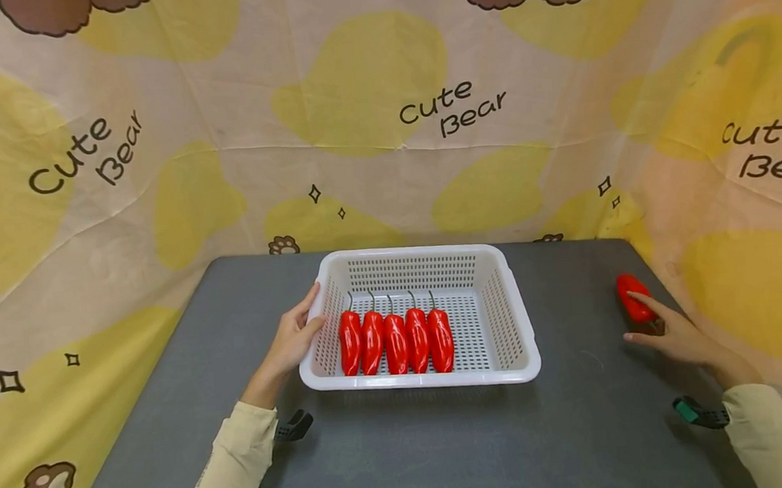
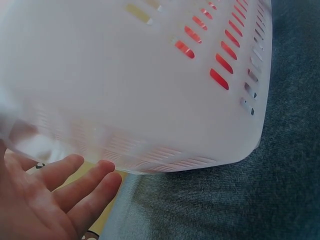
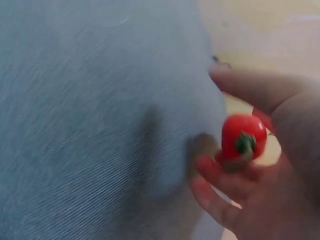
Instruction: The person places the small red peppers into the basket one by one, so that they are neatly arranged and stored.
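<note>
A white plastic basket [image 1: 422, 382] with slotted walls stands on the grey table. Several glossy red peppers [image 1: 396, 343] with thin green stems lie side by side in its left and middle part. My left hand [image 1: 293, 342] holds the basket's left rim, thumb over the edge; in the left wrist view its other fingers [image 2: 95, 192] extend along the outer wall. Far to the right, my right hand [image 1: 681, 340] is at another red pepper [image 1: 632, 294], fingertips touching it and thumb apart. The right wrist view shows this pepper [image 3: 243, 135] stem-end on, with more red partly hidden behind it.
A patterned cloth [image 1: 365, 85] with bear prints and lettering hangs behind the table and along its sides. The grey tabletop [image 1: 448, 446] extends in front of the basket and on both sides of it. A dark wrist device [image 1: 293, 426] is on each sleeve.
</note>
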`<state>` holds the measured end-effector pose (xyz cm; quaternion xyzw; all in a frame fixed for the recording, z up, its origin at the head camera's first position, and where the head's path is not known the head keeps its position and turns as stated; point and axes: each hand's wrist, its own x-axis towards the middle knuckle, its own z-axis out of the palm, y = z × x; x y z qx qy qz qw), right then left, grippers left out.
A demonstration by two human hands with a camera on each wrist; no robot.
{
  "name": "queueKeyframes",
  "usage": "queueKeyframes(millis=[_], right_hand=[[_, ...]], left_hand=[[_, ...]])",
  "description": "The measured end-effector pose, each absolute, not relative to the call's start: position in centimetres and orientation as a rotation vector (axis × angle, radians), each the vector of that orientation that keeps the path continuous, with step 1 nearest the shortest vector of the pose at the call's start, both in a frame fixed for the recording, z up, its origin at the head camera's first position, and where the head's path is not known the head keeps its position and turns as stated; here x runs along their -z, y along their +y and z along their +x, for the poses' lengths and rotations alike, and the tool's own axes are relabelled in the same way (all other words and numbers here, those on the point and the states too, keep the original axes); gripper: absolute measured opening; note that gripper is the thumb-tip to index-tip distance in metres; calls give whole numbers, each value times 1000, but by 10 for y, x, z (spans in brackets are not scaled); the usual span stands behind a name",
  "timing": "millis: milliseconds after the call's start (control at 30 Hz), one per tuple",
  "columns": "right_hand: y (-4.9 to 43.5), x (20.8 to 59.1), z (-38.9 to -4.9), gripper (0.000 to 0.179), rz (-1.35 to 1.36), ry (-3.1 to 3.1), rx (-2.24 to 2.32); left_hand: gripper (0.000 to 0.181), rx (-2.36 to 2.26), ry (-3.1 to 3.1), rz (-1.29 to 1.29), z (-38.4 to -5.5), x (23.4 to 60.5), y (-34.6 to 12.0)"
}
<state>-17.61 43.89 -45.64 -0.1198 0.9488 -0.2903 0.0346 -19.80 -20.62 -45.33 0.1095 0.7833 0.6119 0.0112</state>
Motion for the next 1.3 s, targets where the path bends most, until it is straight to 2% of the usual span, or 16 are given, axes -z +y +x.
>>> queueKeyframes(millis=[100, 200, 633, 767, 967, 1300], right_hand=[[436, 445, -174, 98, -355, 2786, 991], [434, 437, -173, 104, -407, 2757, 1042], [395, 414, -177, 105, -708, 2609, 1562], [384, 412, -181, 92, -744, 2835, 1636], [374, 409, -181, 61, -574, 3125, 1751], [370, 401, -177, 36, -419, 3057, 1915]], left_hand=[[65, -1915, 2437, 339, -198, 452, -206], [65, -1923, 2432, 343, -197, 452, -206], [65, -1932, 2417, 335, -197, 454, -206], [65, -1934, 2423, 343, -197, 454, -206], [65, -1941, 2407, 338, -198, 455, -205], [65, -1917, 2443, 343, -198, 454, -205]])
